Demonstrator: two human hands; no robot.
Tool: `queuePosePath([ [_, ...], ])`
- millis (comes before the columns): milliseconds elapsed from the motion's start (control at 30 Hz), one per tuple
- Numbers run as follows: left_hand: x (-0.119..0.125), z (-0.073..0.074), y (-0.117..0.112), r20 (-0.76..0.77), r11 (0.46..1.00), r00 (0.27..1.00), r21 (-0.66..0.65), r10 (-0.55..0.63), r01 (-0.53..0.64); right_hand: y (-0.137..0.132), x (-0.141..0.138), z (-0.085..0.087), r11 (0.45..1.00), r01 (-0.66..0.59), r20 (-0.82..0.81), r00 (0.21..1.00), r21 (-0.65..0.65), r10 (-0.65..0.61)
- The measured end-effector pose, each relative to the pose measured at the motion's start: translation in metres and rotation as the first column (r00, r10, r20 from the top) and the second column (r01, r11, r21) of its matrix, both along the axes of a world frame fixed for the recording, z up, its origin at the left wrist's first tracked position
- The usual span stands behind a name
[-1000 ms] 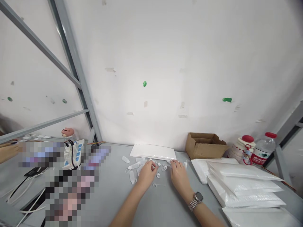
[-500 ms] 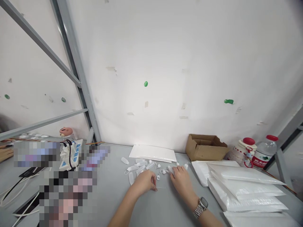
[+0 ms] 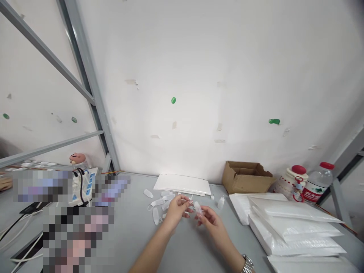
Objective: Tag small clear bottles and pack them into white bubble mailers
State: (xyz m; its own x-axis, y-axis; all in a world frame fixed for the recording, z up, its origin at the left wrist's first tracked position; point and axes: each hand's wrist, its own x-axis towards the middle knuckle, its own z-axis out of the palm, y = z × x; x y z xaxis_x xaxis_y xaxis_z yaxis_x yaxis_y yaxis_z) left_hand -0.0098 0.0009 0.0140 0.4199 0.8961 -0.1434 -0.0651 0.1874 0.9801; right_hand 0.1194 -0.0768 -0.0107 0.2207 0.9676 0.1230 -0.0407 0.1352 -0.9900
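Hands: both are raised in front of the body, near each other over the grey table (image 3: 125,235), fingertips facing across a narrow gap.
Right hand: (image 3: 209,219) closed around a small translucent bottle (image 3: 198,211), thumb on the near side, fingers curled behind.
Left hand: (image 3: 179,209) thumb and fingers drawn close together; whether they grip a tiny part cannot be told.
Held bottle: between the two hands, at the right fingertips and just beside the left ones, tilted with its upper end leaning left.
Arms: the left forearm slants up and rightward from the bottom edge; the right slants up and leftward, a metal watch band (image 3: 248,264) on its wrist.
Left of the hands: loose bottles (image 3: 155,216) lie scattered on their sides.
Right of the hands: one small bottle stands upright (image 3: 221,203), a little white cap (image 3: 212,197) near it.
Behind the hands: flat white sheets (image 3: 182,184) near the wall.
Farther right: an open cardboard box (image 3: 247,184), a pile of white padded envelopes (image 3: 295,227), a red-topped jug (image 3: 290,181) and a red-capped water bottle (image 3: 317,184).
Farther left: a power strip (image 3: 85,187) with cables plugged in; at the edge, part of another person's hand (image 3: 5,184).
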Motion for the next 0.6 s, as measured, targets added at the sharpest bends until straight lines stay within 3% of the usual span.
queuePosePath([
  [167, 0.001, -0.006, -0.003, 0.017, 0.999, 0.999, -0.028, -0.042, 0.042, -0.004, -0.005, 0.000, 1.000, 0.006, 0.030, 1.000, -0.008, -0.006],
  [400, 0.001, -0.006, -0.007, 0.148, 0.979, 0.988, -0.205, 0.042, -0.011, -0.006, -0.004, 0.003, 0.999, 0.032, 0.096, 0.995, -0.006, -0.031],
  [600, 0.004, -0.001, -0.012, 0.244, 0.966, 0.970, -0.245, -0.024, 0.086, -0.007, -0.005, 0.001, 0.996, 0.089, 0.257, 0.963, -0.020, -0.080],
])
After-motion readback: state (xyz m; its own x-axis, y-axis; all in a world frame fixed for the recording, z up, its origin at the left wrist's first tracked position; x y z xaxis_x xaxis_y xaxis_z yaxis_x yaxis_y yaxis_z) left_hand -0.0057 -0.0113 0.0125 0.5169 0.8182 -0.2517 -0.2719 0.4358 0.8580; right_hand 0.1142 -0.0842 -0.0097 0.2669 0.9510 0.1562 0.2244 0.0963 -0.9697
